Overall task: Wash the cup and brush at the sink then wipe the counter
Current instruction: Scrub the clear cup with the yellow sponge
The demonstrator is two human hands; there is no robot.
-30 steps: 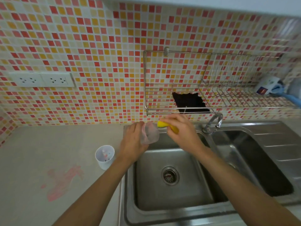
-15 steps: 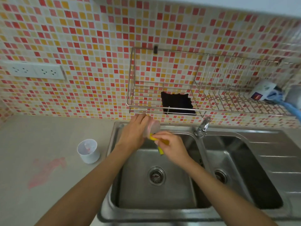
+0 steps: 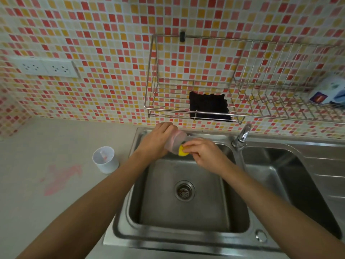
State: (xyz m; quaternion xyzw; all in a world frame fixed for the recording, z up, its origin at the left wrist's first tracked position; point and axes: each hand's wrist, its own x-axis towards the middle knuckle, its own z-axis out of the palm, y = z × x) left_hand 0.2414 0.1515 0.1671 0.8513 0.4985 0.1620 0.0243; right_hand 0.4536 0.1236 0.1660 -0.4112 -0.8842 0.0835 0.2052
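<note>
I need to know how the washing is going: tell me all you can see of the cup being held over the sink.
The cup looks like translucent, pink-tinted plastic with faint ridges around its wall. It is tipped on its side above the back of the left sink basin, mouth toward the right. The left hand grips its base end; the right hand presses a yellow sponge against its rim. Whether the tap runs cannot be told.

Over the left basin of a steel sink (image 3: 186, 238), the left hand (image 3: 158, 141) grips a translucent pinkish cup (image 3: 176, 142), tilted on its side. The right hand (image 3: 203, 154) presses a yellow sponge (image 3: 182, 151) against the cup's mouth. On the bench (image 3: 46, 212) left of the sink stands a white cup (image 3: 106, 160), near a pink stain (image 3: 59, 179). A dark cloth (image 3: 208, 107) lies in the wire rack (image 3: 168, 111) on the tiled wall.
</note>
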